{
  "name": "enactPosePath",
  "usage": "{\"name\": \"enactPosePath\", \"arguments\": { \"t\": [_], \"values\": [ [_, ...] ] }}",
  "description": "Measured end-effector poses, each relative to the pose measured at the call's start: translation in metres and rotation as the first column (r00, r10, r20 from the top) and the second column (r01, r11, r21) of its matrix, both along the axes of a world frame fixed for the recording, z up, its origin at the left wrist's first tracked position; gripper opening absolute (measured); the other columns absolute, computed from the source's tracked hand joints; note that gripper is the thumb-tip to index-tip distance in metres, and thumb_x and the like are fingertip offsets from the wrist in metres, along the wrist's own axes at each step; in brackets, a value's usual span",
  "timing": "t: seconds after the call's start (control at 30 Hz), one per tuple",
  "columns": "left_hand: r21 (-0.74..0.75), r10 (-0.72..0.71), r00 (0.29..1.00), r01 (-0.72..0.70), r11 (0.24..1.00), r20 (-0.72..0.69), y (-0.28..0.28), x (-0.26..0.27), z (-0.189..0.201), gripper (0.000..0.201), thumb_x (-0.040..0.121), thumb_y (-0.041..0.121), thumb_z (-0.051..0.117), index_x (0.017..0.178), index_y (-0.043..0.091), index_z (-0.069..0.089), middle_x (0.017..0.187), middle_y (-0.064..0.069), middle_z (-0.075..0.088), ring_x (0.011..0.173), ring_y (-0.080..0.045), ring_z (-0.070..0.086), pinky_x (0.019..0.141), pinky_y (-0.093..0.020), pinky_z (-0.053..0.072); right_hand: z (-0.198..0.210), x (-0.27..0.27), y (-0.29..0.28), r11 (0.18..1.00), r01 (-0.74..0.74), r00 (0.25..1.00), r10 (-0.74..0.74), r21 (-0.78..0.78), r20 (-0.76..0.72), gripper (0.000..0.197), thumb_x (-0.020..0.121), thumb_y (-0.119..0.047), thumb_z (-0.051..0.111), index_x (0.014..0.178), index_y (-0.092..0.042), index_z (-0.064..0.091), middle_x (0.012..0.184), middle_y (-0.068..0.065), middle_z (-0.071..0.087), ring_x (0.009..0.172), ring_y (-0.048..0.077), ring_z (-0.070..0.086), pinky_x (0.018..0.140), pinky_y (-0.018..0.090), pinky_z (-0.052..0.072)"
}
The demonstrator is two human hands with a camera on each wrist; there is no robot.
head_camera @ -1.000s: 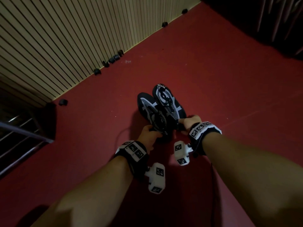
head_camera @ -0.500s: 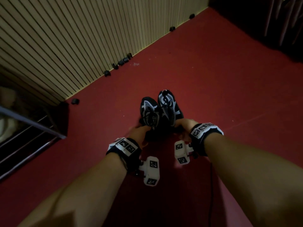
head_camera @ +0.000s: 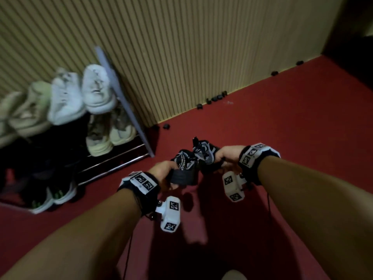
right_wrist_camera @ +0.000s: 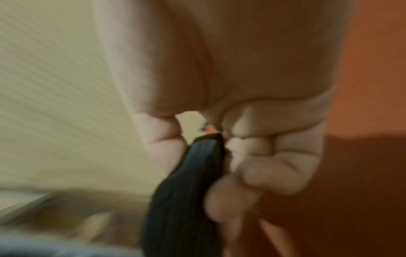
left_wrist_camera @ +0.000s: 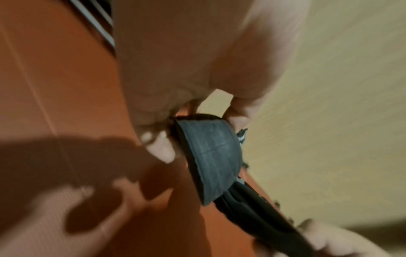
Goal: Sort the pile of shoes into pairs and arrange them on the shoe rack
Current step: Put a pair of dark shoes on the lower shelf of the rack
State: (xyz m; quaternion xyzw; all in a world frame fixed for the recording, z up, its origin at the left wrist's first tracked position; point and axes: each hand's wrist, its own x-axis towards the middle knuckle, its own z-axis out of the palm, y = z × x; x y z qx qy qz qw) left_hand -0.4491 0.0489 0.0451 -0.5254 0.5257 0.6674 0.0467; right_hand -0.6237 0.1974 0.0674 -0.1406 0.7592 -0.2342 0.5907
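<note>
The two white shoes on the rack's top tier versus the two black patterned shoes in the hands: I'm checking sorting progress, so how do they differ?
The white shoes are plain and pale; the black patterned shoes are dark with white markings. The white shoes sit on the shoe rack; the black ones hang above the red floor, one gripped by the left hand, one by the right hand. Both are side-by-side pairs.

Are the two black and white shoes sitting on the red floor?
No, the left hand grips one black shoe and the right hand grips the other shoe, both lifted above the red floor.
</note>
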Motion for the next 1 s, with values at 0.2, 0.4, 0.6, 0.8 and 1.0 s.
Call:
{"name": "enactPosePath", "arguments": {
  "t": [0.2,0.4,0.6,0.8,1.0],
  "values": [
    [-0.048,0.033,0.999,-0.034,0.998,-0.031,-0.043,0.089,0.051,0.017,0.084,0.006,0.041,0.069,0.006,0.047,0.043,-0.006,0.047,0.03,-0.019,0.045,0.042,-0.021,0.036,0.061,0.065,-0.069,1.0,0.01,0.999,-0.011,-0.022,-0.048,0.024,0.08,-0.005,0.047,0.075,0.01,0.065,0.067,0.019,0.069,0.045,0.018,0.064,0.038,0.019,0.047],
    [-0.045,0.043,0.998,-0.045,0.998,-0.044,-0.079,0.173,0.078,0.013,0.081,0.009,0.042,0.072,0.004,0.049,0.054,-0.012,0.048,0.039,-0.025,0.046,0.043,-0.021,0.037,0.088,0.14,-0.112,0.999,0.007,0.997,-0.01,-0.044,-0.076,0.021,0.081,-0.004,0.045,0.079,0.011,0.059,0.072,0.023,0.069,0.052,0.025,0.067,0.042,0.022,0.051],
    [-0.07,0.058,0.998,-0.061,0.996,-0.034,-0.102,0.25,0.078,0.013,0.083,0.008,0.045,0.087,-0.004,0.049,0.069,-0.023,0.052,0.045,-0.032,0.054,0.041,-0.029,0.045,0.086,0.211,-0.14,0.999,0.015,0.997,-0.019,-0.045,-0.071,0.03,0.077,-0.004,0.043,0.091,0.016,0.059,0.089,0.028,0.067,0.07,0.033,0.067,0.088,0.034,0.054],
    [-0.202,0.1,0.991,-0.117,0.972,-0.091,-0.106,0.312,0.075,0.017,0.089,0.013,0.053,0.073,0.015,0.053,0.073,-0.007,0.055,0.063,-0.024,0.055,0.061,-0.035,0.053,0.087,0.26,-0.158,1.0,-0.023,0.996,0.023,0.01,-0.08,0.033,0.077,-0.006,0.041,0.098,0.015,0.055,0.079,0.025,0.065,0.046,0.027,0.058,0.049,0.029,0.052],
    [-0.117,0.223,0.969,-0.234,0.965,-0.103,-0.119,0.342,0.058,0.012,0.082,0.002,0.05,0.071,0.005,0.05,0.068,-0.019,0.052,0.063,-0.034,0.056,0.061,-0.044,0.052,0.061,0.283,-0.175,0.999,0.039,0.989,-0.038,0.004,-0.144,0.033,0.067,-0.002,0.048,0.097,0.011,0.055,0.095,0.031,0.069,0.078,0.035,0.063,0.069,0.037,0.048]
  ]
}}
